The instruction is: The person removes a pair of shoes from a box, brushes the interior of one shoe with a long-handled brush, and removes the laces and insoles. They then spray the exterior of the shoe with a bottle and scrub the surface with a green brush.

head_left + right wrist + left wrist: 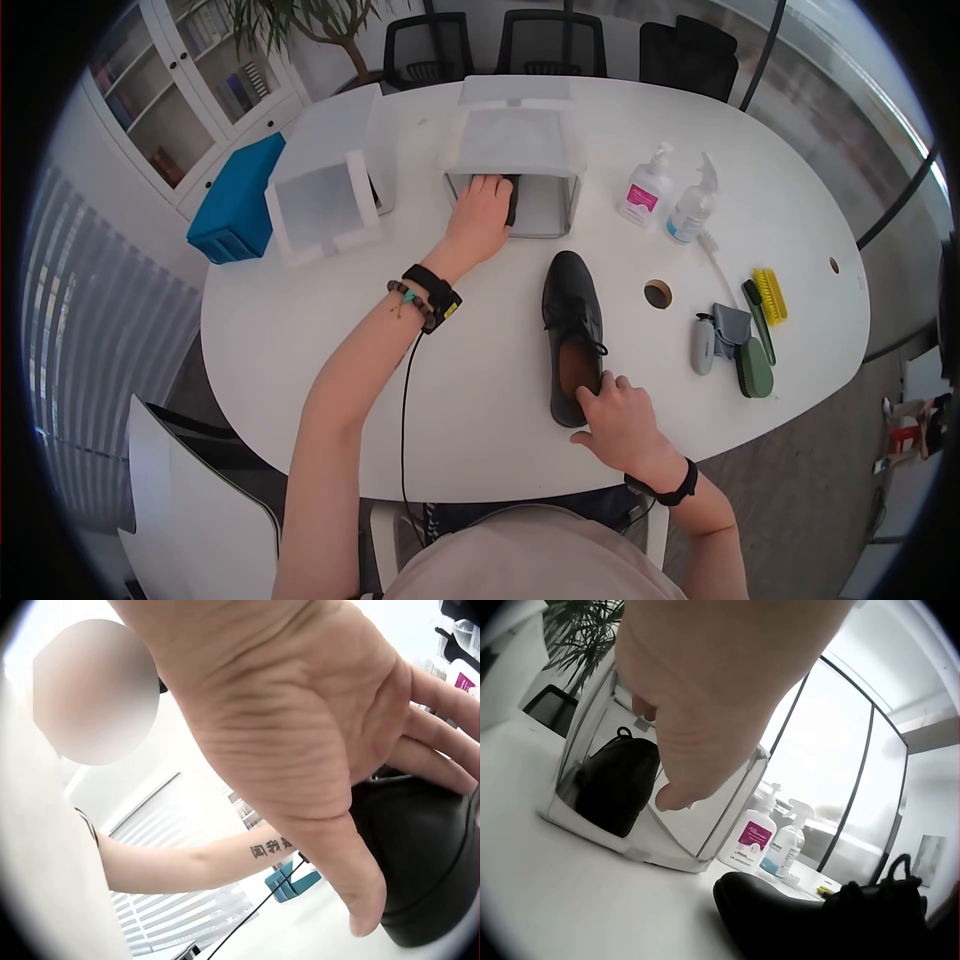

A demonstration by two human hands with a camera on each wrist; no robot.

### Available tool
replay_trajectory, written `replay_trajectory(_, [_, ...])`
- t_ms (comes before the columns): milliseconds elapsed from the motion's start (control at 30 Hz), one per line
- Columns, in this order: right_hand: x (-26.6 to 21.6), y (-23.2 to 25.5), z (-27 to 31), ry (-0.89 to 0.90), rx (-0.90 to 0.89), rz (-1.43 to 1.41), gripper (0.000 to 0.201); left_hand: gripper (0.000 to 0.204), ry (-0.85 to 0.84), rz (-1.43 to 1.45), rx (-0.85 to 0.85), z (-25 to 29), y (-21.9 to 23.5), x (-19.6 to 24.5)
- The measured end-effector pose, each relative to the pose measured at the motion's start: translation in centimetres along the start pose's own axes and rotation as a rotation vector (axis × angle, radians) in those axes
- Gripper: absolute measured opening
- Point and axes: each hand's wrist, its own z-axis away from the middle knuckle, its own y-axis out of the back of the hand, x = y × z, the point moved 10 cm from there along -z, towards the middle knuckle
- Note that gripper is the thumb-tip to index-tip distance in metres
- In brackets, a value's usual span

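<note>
In the head view, a black lace-up shoe [573,300] stands on the table with its toe away from the person. The right hand [625,430] is at its heel; in the right wrist view its fingers [442,739] extend along the shoe's side [420,855], thumb straight by the heel. The left hand [478,225] reaches into the front of a translucent box [515,140]. Inside, a second black shoe [619,784] leans beside that hand [697,697], whose thumb is straight and clear of it; most of its fingers are hidden.
Left of that box stand another translucent box [325,205] and a teal case [238,200]. Two pump bottles [645,190] are at the back right. Nearer lie a yellow brush [770,296], a green brush [755,368], a grey cloth and a round table hole [657,294].
</note>
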Motion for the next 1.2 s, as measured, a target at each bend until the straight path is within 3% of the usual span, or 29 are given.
replay_trajectory(33, [0.1,0.1,0.2,-0.006,0.061,-0.013,0.047,0.062,-0.001,0.006,0.001,-0.4,-0.3,-0.4])
replay_trajectory(100, [0.7,-0.1,0.4,-0.026,0.075,-0.060,0.047,0.069,-0.029,-0.051,-0.178,-0.6,-2.7,-1.0])
replay_trajectory(267, [1.1,-0.6,0.7,-0.067,0.086,-0.118,0.051,0.059,-0.108,-0.139,-0.144,-0.9,-3.9,-1.7])
replay_trajectory(433, [1.5,-0.8,0.7,-0.076,0.104,-0.137,0.052,0.043,-0.117,-0.134,-0.088,-2.4,-0.8,-1.1])
replay_trajectory(500, [1.3,-0.6,0.9,-0.080,0.111,-0.143,0.056,0.039,-0.092,-0.028,-0.170,-2.0,0.5,-0.3])
replay_trajectory(633, [1.1,-0.3,1.0,-0.073,0.145,-0.159,0.071,0.033,-0.281,-0.090,-0.188,3.0,3.7,4.8])
replay_trajectory(900, [0.8,-0.4,1.2,-0.065,0.162,-0.174,0.089,0.030,-0.270,0.065,-0.227,16.0,12.4,13.9])
replay_trajectory(1033, [-0.2,0.7,1.8,-0.013,0.313,-0.185,0.094,0.031,-0.265,0.084,-0.333,21.0,11.2,17.7])
replay_trajectory(1200, [-0.2,-1.0,1.9,-0.019,0.244,-0.295,0.088,0.036,-0.245,0.056,-0.283,21.7,10.4,19.9])
